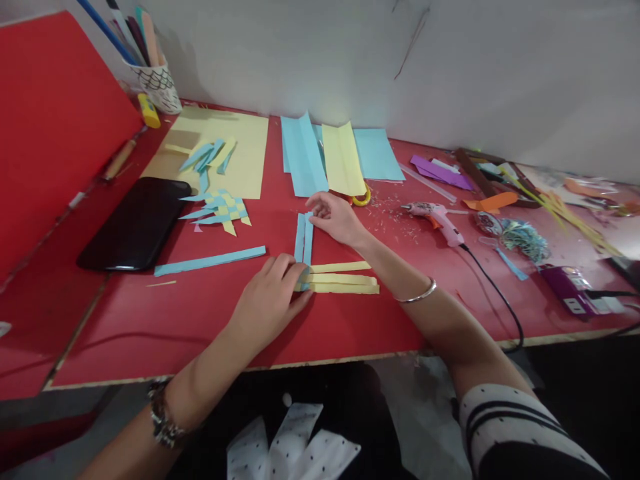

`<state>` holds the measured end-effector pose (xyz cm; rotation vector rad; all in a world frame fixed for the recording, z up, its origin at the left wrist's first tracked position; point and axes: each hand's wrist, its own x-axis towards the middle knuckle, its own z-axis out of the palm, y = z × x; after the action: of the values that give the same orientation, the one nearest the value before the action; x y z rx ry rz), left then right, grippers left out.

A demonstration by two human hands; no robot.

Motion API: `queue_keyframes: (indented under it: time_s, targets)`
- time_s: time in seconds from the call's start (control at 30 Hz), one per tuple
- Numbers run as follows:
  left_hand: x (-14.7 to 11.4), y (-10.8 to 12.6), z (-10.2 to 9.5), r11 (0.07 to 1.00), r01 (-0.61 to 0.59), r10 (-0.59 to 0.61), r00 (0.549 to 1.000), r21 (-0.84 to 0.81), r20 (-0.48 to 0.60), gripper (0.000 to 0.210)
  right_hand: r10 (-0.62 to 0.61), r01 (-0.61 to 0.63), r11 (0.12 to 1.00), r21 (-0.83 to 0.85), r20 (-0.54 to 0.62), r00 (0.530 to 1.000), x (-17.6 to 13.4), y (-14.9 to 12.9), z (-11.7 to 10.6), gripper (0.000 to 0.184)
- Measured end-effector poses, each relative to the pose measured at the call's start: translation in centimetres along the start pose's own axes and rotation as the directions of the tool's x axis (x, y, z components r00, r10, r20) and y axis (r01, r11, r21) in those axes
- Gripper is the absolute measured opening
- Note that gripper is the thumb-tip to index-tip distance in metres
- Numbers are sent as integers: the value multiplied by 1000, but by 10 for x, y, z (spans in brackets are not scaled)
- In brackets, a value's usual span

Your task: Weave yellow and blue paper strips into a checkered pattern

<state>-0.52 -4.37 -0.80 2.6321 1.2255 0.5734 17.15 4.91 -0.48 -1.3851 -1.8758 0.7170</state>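
My left hand [267, 300] presses down on woven paper strips, its thumb and fingers closed about the crossing. Three pale yellow paper strips [345, 281] run out to the right from under it. Two light blue paper strips [304, 237] stand lengthwise away from me, crossing the yellow ones; part of the crossing lies hidden under my fingers. At the far end of the blue strips is my right hand [336, 217], fingers loosely curled and apart, thumb by the right strip's tip. A single blue strip [210, 261] lies left of my left hand.
A woven blue and yellow paper piece [220, 210] lies beside a black phone-like slab [137, 223]. Cut strips [207, 157] rest on a yellow sheet [250, 160]. Folded sheets [345, 160] partly cover yellow-handled scissors [363, 197]. A pink glue gun [440, 220] trails its cord to the right.
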Motion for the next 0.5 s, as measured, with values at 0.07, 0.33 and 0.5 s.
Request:
queue_keyframes:
  time_s: [0.07,0.33,0.5]
  targets:
    - [0,0,0,1000,-3,3,1000,0,-4,21,1,-1,999,-47,-2,1000,3,1,-1,17]
    - [1,0,1,999,26,-26,1000,-20,-13,21,-138,128,973,-190,-40,990,-12,-13,-19,8]
    - [2,8,-2,994,110,-110,994,16,29,21,-170,255,938,-234,331,928,-55,-38,-30,31]
